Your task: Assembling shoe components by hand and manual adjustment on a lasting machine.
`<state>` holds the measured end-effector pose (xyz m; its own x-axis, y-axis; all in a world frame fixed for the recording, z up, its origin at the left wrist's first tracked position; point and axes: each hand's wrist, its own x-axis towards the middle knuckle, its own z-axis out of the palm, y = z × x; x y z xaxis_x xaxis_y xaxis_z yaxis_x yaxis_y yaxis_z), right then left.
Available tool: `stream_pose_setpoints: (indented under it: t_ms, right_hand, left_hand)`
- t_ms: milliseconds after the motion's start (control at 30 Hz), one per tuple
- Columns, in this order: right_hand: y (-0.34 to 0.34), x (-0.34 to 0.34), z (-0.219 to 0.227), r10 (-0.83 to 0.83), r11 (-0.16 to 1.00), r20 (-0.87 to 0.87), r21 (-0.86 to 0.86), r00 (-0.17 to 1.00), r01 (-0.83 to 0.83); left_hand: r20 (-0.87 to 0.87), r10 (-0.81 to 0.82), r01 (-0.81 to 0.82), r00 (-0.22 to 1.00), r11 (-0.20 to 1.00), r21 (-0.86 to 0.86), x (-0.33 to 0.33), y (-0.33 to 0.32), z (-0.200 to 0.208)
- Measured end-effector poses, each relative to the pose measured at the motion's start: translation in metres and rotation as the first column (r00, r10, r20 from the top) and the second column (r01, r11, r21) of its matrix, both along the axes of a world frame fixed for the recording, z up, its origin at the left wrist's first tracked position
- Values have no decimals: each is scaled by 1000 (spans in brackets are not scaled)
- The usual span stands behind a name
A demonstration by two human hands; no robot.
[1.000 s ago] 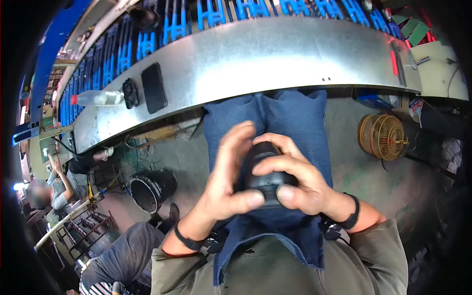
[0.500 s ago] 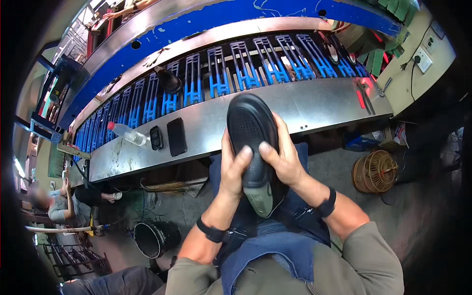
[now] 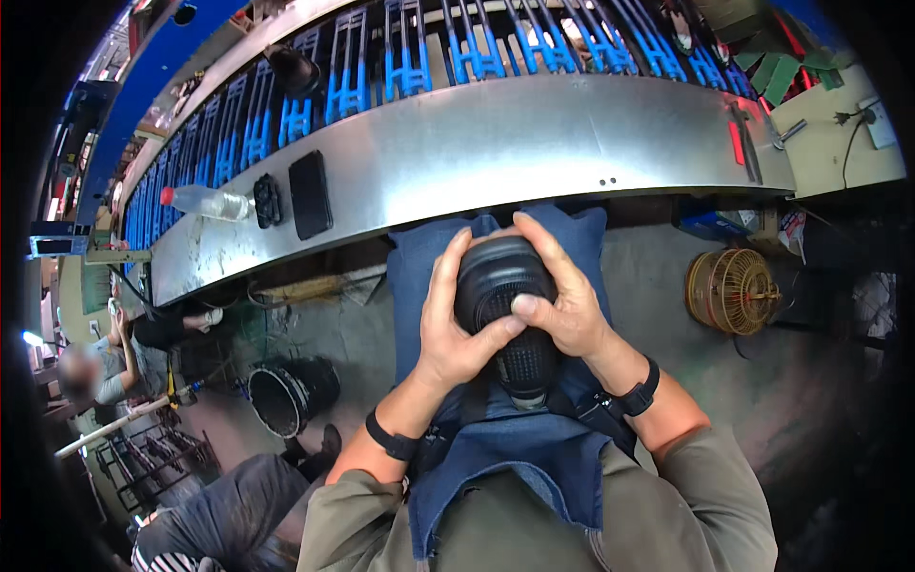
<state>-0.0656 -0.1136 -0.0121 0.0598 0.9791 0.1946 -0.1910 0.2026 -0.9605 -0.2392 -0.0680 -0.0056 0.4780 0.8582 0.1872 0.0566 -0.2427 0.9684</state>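
Observation:
A black shoe (image 3: pixel 503 265) stands over my lap, its patterned sole turned up toward me and its toe end away from me. My left hand (image 3: pixel 453 334) wraps the shoe's left side, fingers reaching up to the toe and thumb pressed on the sole. On the other side my right hand (image 3: pixel 575 319) grips the same way, with its thumb tip meeting the left one at the middle of the sole. The heel end points down toward my blue denim apron (image 3: pixel 419 262) and is tilted away from clear sight.
Ahead runs a metal bench (image 3: pixel 457 143) with blue racks (image 3: pixel 410 67) behind it. A bottle (image 3: pixel 214 203), a black case (image 3: pixel 268 200) and a phone (image 3: pixel 310 195) lie on it; pliers (image 3: pixel 746 143) lie right. A bucket (image 3: pixel 286 396), a wicker basket (image 3: pixel 734 291) and a seated person (image 3: pixel 114 367) are around.
The shoe has come down and nearer to me, off the bench edge, and its toe end has tipped. Both hands have moved with it, fingers now around the toe. The view has shifted downward.

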Motion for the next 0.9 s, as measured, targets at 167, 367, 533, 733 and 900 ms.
stream_pose_setpoints:
  t_ms: [167,367,533,733,900]
  right_hand:
    - [13,2,-11,-112,991,68,-69,991,117]
    - [17,1,-25,-212,968,158,-105,964,230]
    - [-29,16,-28,44,975,169,-224,985,-5]
    - [-87,65,0,-415,902,90,-86,905,423]
    - [-54,125,-23,-549,796,212,-162,809,583]
  left_hand:
    - [-7,28,-28,1000,1000,0,12,14,-20]
    - [-73,41,-40,996,999,15,25,18,-34]
    - [218,291,-126,931,820,-558,4,30,-22]
    - [416,388,169,823,531,-830,20,-7,12]
    - [-465,-27,207,885,917,341,6,-8,-7]
